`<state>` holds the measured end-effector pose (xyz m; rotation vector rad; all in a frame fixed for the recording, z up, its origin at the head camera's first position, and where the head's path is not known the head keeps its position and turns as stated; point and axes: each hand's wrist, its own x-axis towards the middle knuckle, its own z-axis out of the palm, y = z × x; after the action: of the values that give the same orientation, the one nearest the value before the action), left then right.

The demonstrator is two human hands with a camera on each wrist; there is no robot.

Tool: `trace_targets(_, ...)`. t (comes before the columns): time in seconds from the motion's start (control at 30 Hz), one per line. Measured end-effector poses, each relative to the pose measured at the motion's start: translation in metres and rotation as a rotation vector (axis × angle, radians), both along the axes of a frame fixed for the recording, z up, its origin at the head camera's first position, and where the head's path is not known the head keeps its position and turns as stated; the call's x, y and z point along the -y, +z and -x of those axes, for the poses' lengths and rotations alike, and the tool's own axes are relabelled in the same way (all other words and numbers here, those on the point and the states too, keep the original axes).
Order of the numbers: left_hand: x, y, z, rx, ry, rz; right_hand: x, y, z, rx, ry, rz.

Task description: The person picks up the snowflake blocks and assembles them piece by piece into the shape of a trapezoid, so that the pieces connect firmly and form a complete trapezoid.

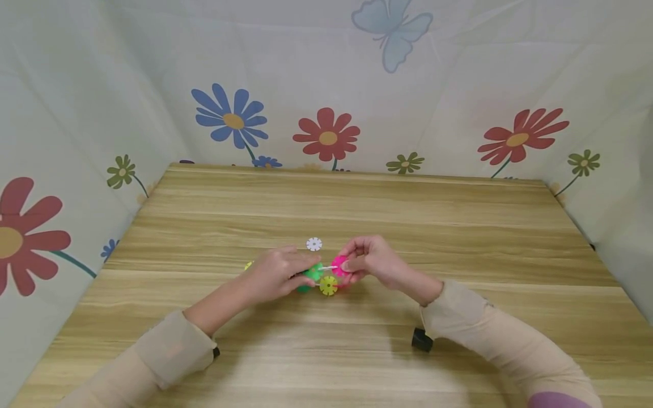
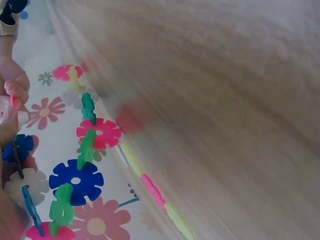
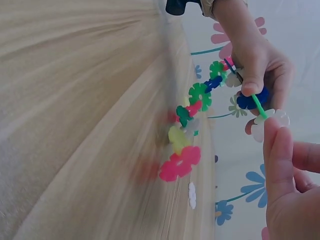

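Note:
My left hand grips one end of a chain of slotted, flower-shaped plastic discs. In the right wrist view its thumb presses near a blue disc. A green disc, seen edge-on, joins the blue one to a clear white disc at the right fingertips. In the head view my right hand pinches a pink disc beside that joint. The chain dangles between the hands, with a dark blue disc and a pink disc along it. Fingers hide part of the joint.
A loose white disc lies on the wooden table just beyond the hands. A yellow disc peeks out behind the left hand. Flower-printed cloth surrounds the table's back and sides.

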<state>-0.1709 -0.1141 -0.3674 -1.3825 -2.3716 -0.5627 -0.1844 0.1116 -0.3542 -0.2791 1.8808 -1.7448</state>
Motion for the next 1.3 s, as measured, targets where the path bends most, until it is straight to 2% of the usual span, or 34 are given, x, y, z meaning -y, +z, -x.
trace_targets(0.23, -0.002, 0.001, 0.000, 0.044, 0.050, 0.053, 0.008, -0.001, 0.004, 0.051, 0.042, 0.026)
trace_targets(0.47, 0.001, 0.003, 0.003, 0.107, 0.075, 0.087, 0.015, -0.001, 0.007, 0.066, 0.064, 0.033)
trace_targets(0.57, 0.006, 0.007, 0.005, 0.146, 0.083, 0.088, 0.015, -0.002, 0.012, 0.070, 0.079, 0.031)
trace_targets(0.7, 0.016, 0.014, 0.009, 0.212, 0.124, 0.088, 0.016, -0.002, 0.025, 0.064, 0.065, 0.014)
trace_targets(0.93, 0.033, 0.028, 0.012, 0.338, 0.201, 0.139, 0.021, -0.009, 0.052, 0.018, 0.078, -0.106)
trace_targets(1.17, 0.044, 0.037, 0.012, 0.435, 0.249, 0.176, 0.034, -0.026, 0.075, -0.034, 0.127, -0.281)
trace_targets(1.3, 0.048, 0.039, 0.013, 0.492, 0.273, 0.187, 0.043, -0.036, 0.085, -0.091, 0.165, -0.369)
